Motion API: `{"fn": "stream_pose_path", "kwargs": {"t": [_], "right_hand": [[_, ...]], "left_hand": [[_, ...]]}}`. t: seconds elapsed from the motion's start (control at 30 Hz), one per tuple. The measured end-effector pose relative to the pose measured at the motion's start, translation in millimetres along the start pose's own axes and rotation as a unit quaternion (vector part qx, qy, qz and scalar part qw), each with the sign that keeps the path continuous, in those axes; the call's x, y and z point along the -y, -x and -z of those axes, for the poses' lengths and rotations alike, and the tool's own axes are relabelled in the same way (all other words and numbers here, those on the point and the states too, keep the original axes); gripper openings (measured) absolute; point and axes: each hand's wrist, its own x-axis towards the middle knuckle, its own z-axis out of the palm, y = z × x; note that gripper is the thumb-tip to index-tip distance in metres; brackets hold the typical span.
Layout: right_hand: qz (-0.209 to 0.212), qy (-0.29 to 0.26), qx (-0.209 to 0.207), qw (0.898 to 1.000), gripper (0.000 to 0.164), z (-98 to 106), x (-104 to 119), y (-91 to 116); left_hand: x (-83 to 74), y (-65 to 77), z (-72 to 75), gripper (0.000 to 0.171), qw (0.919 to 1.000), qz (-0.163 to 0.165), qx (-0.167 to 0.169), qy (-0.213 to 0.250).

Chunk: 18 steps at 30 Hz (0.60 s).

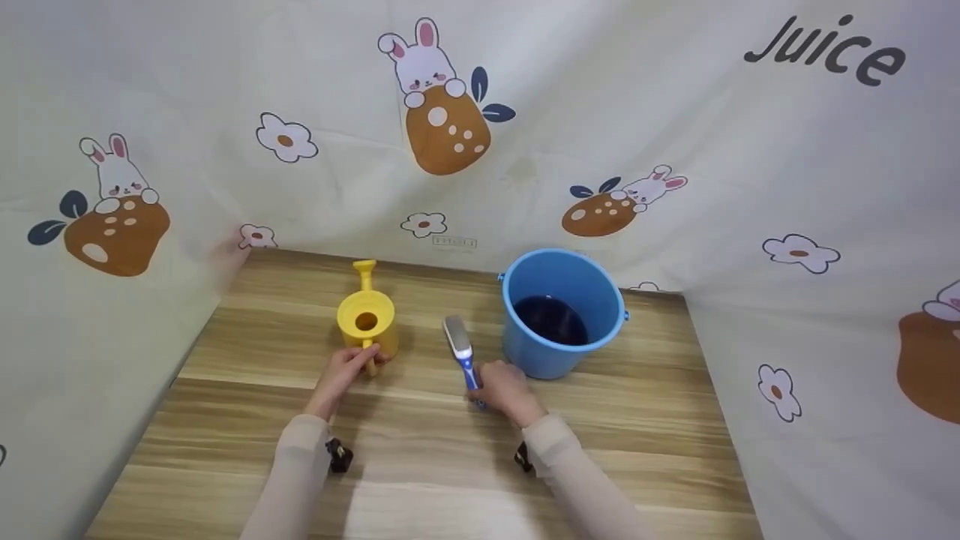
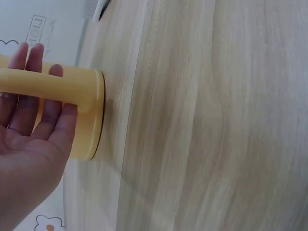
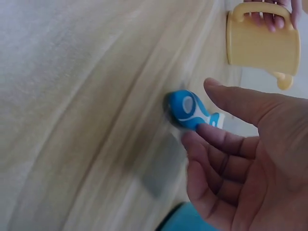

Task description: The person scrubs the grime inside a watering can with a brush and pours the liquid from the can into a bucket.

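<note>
From where I watch, the brush (image 1: 458, 339) lies at my right hand (image 1: 501, 386), its blue handle between thumb and fingers. That hand is partly open, the thumb clear of the handle; whether a fingertip touches it, I can't tell. My left hand (image 1: 346, 369) holds the upright watering can (image 1: 387, 337), fingers through its handle.

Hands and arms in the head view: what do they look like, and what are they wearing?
The left hand and right hand are bare, without gloves. Both arms wear long, pale off-white sleeves that reach about to the wrists. A small black gadget shows beside each cuff.
</note>
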Motion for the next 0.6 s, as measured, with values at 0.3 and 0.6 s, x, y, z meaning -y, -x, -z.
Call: {"fn": "stream_pose_path", "kwargs": {"t": [0.3,0.6], "right_hand": [[-0.033,0.03,-0.026,0.999,0.031,-12,-2,-2],[-0.081,-0.041,-0.025,0.996,0.036,-13,-3,-1]], "left_hand": [[5.7,-3.3,-11.2,0.044,0.9983,-0.035,0.012,0.045],[10.9,-7.1,-12.7,0.054,0.9959,-0.037,0.055,0.062]]}}
